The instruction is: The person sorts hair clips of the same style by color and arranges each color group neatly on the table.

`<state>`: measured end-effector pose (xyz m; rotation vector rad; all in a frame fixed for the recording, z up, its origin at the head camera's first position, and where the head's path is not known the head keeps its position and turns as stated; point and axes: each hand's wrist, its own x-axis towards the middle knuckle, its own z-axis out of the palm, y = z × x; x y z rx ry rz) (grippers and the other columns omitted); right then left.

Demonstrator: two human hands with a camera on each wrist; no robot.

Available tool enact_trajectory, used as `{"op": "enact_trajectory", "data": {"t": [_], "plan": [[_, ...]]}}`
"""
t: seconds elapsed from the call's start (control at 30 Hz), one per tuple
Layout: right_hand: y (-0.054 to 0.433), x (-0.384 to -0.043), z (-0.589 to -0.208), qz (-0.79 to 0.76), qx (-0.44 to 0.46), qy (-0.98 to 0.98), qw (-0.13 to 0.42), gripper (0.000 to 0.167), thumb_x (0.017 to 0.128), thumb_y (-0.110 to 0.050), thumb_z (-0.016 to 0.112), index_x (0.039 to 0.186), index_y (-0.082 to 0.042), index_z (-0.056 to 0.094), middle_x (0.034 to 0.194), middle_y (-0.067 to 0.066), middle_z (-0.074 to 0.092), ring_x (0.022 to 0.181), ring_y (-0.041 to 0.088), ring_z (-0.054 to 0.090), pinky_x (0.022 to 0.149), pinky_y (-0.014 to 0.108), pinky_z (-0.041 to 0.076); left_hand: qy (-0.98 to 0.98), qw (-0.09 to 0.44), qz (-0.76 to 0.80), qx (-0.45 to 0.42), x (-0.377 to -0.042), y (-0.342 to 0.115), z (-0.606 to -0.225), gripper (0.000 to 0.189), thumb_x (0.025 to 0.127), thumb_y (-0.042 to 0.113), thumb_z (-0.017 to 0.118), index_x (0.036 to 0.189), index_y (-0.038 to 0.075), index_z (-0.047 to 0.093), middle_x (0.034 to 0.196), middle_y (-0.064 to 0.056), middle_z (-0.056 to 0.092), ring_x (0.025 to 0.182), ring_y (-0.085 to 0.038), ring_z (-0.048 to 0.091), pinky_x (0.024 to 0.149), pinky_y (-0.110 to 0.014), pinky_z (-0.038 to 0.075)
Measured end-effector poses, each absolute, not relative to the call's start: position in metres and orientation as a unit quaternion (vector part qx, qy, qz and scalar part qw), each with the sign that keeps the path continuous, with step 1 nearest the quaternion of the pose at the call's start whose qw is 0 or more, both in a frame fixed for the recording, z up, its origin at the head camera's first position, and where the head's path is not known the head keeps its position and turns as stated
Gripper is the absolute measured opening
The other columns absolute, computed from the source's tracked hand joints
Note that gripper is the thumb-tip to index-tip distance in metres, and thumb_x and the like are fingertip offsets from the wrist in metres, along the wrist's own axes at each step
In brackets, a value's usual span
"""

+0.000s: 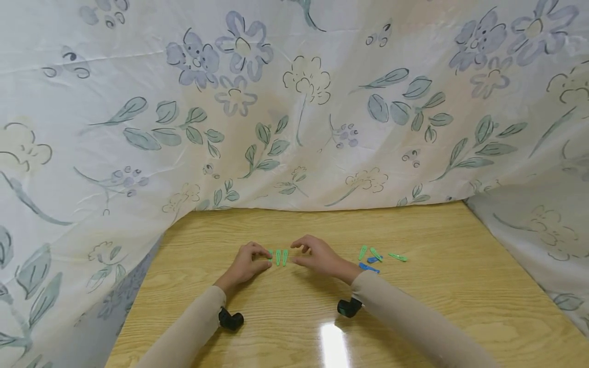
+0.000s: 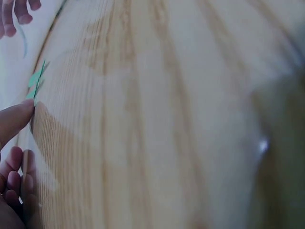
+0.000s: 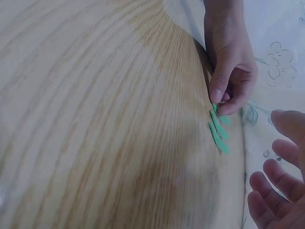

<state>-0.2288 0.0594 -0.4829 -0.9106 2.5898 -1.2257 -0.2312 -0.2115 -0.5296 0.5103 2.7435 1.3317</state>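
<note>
**One flowery cloth (image 1: 257, 153) behind one wood table (image 1: 437, 306)**

The cloth is soft and wrinkly, with purple flowers and green leaves, and fills the top of the frame. The table is flat and smooth, with wavy brown lines and a white shine at the bottom middle. Two plain beige sleeves (image 1: 193, 324) come up from the bottom. Near the middle, the right hand (image 1: 319, 258) has its thumb and fingers spread apart, holding nothing. The left hand (image 1: 248, 263) pinches the leftmost green clip (image 1: 271, 253) between thumb and finger. Two black gadgets (image 1: 231, 320) sit by the cuffs. Two more thin, shiny green clips (image 1: 285, 257) stand beside it in a neat row, between the hands. Right of the middle lie three loose green clips (image 1: 398, 257) and two blue clips (image 1: 369, 268), pointing different ways.
</note>
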Motion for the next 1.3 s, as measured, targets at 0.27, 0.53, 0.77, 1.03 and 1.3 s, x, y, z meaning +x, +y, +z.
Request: {"op": "enact_trajectory", "data": {"t": [0.27, 0.53, 0.77, 1.03, 1.3], "plan": [[0.074, -0.219, -0.481, -0.408, -0.313, 0.856, 0.051, 0.039, 0.098, -0.022, 0.068, 0.131, -0.002, 0.063, 0.129, 0.012, 0.065, 0.11, 0.031, 0.062, 0.091, 0.046, 0.052, 0.887, 0.016, 0.431, 0.164, -0.229, -0.211, -0.532, 0.009, 0.088, 0.014, 0.079, 0.097, 0.014, 0.078, 0.112, -0.008, 0.062, 0.113, -0.028, 0.051, 0.097, -0.045, 0.042], [0.088, -0.21, -0.478, -0.405, -0.308, 0.86, 0.044, 0.038, 0.099, -0.026, 0.067, 0.132, -0.007, 0.063, 0.131, 0.009, 0.064, 0.113, 0.033, 0.061, 0.092, 0.04, 0.05, 0.888, 0.025, 0.431, 0.161, -0.231, -0.21, -0.532, 0.009, 0.088, 0.016, 0.08, 0.097, 0.016, 0.078, 0.115, -0.009, 0.063, 0.118, -0.03, 0.049, 0.101, -0.051, 0.041], [0.104, -0.205, -0.475, -0.408, -0.294, 0.864, 0.029, 0.037, 0.098, -0.028, 0.068, 0.131, -0.01, 0.064, 0.13, 0.007, 0.065, 0.114, 0.033, 0.061, 0.093, 0.043, 0.05, 0.888, 0.017, 0.429, 0.164, -0.231, -0.212, -0.531, 0.009, 0.088, 0.016, 0.079, 0.097, 0.015, 0.078, 0.114, -0.01, 0.063, 0.116, -0.03, 0.051, 0.1, -0.05, 0.042], [0.121, -0.205, -0.479, -0.414, -0.272, 0.868, 0.034, 0.035, 0.099, -0.024, 0.067, 0.131, -0.011, 0.064, 0.131, 0.006, 0.065, 0.115, 0.033, 0.06, 0.093, 0.044, 0.049, 0.888, 0.024, 0.429, 0.165, -0.233, -0.212, -0.53, 0.009, 0.089, 0.017, 0.079, 0.098, 0.015, 0.078, 0.115, -0.01, 0.063, 0.116, -0.029, 0.052, 0.098, -0.05, 0.044], [0.136, -0.203, -0.482, -0.412, -0.264, 0.871, 0.031, 0.036, 0.098, -0.021, 0.068, 0.131, -0.008, 0.063, 0.13, 0.008, 0.065, 0.115, 0.036, 0.06, 0.092, 0.046, 0.05, 0.892, 0.027, 0.424, 0.157, -0.234, -0.211, -0.529, 0.009, 0.089, 0.019, 0.079, 0.098, 0.016, 0.078, 0.116, -0.009, 0.062, 0.118, -0.03, 0.048, 0.095, -0.045, 0.043]]}}
